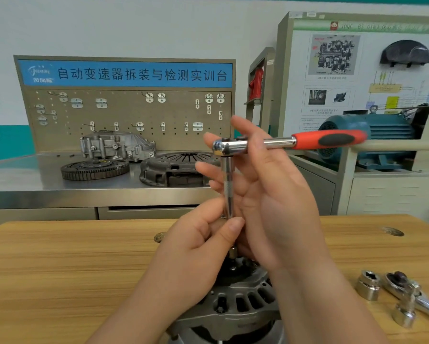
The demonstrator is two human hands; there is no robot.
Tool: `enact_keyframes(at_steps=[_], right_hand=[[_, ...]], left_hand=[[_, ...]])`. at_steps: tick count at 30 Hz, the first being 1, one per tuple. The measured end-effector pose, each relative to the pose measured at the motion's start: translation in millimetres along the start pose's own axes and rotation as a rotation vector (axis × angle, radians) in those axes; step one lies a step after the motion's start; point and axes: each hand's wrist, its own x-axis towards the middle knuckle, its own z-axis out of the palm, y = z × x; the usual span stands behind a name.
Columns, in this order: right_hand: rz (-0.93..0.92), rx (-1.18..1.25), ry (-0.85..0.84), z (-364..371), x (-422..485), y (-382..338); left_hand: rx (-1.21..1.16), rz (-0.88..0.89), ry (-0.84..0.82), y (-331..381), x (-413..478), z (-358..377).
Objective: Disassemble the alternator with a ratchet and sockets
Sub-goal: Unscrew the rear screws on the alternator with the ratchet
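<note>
Pinching the bar point(227, 187) low down, the left hand point(196, 249) holds it upright on the alternator point(235, 304) on the worktop point(59, 269). The right hand point(273, 199), fingers point(248, 129) straight, touches the ratchet point(283, 142) on top.

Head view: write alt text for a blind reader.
A left hand pinches a long extension standing upright on an alternator. A red-handled ratchet sits on top, and the right hand lays straight fingers against it. A spare socket lies on the wooden table.
</note>
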Motion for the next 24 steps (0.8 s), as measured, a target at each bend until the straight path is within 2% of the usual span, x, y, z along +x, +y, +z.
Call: enact_keyframes(at_steps=[5,11,13,19,24], right_hand=[[-0.184,-0.14,0.017,0.8,-1.8,-0.6],[0.034,-0.01,-0.013,-1.3,-0.1,-2.4],[0.039,-0.006,-0.016,-1.0,0.2,-1.4],[-0.217,-0.194,-0.016,-2.4,0.0,0.0],[-0.052,-0.069,-0.022,-2.3,-0.7,-1.3]], left_hand=[[0.033,-0.004,0.031,2.9,0.3,2.5],[-0.008,-0.037,0.011,3.3,-1.9,1.0],[-0.004,-0.028,0.005,3.9,-1.3,0.4],[0.012,-0.03,0.037,2.0,2.0,2.7],[-0.004,-0.019,0.015,1.4,-0.5,0.5]])
